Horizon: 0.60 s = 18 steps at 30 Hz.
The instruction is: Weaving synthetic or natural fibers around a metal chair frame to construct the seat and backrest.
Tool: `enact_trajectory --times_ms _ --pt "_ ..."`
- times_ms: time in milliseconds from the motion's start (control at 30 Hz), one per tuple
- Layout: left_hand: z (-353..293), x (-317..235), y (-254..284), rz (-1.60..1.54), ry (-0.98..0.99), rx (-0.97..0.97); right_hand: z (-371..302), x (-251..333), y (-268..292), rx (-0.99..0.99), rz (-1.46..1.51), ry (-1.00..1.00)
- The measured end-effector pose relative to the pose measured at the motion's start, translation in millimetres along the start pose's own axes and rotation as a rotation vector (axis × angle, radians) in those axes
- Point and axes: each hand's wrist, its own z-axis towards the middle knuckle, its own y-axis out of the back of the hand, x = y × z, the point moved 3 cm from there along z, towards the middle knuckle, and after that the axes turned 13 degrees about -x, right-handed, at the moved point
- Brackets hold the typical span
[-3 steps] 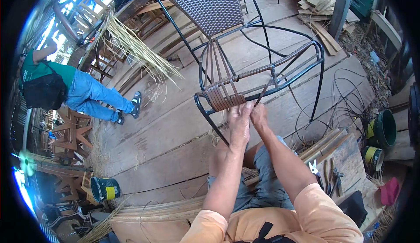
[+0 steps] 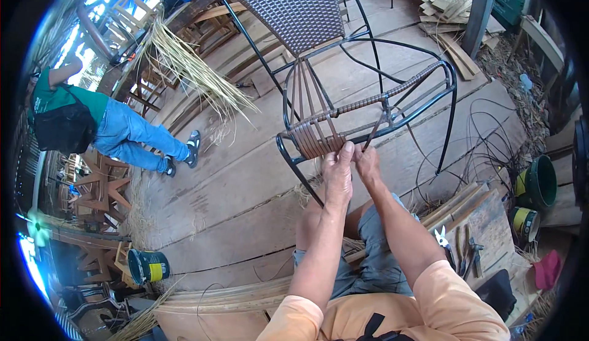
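In front of me stands a black metal chair frame (image 2: pixel 453 111) with a tightly woven brown backrest (image 2: pixel 293 12). Brown flat strips (image 2: pixel 311 142) wrap side by side around the left part of the seat's front rails, and several run back towards the backrest. My left hand (image 2: pixel 337 180) is closed at the right end of these wraps, its thumb on top and its fingers partly hidden below. Close beside it, my right hand (image 2: pixel 369 168) pinches a loose brown strip (image 2: pixel 373 130) that rises past the front rail.
Loose dark strips (image 2: pixel 481 132) coil on the floor at right, near green buckets (image 2: pixel 540 180). Pliers (image 2: pixel 475 252) and white-bladed cutters (image 2: pixel 440 238) lie on a board by my right knee. A person (image 2: pixel 92 111) in green stands at left, near pale bundled strips (image 2: pixel 190 62).
The chair and my hands sit very slightly farther right and lower in the picture. Both hands keep the same hold.
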Motion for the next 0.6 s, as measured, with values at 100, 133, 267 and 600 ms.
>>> enact_trajectory --times_ms 100,133,267,600 --pt "4 5 -1 -0.017 -0.019 -0.011 11 -8 6 0.033 -0.029 -0.024" --pt "2 2 -1 0.048 -0.027 0.000 13 -9 9 0.035 -0.032 -0.013" --pt "0 3 0 0.091 -0.044 -0.067 4 -22 36 0.113 0.129 -0.048" --pt "4 14 -1 0.053 -0.080 -0.009 -61 29 337 -0.228 0.988 0.062"
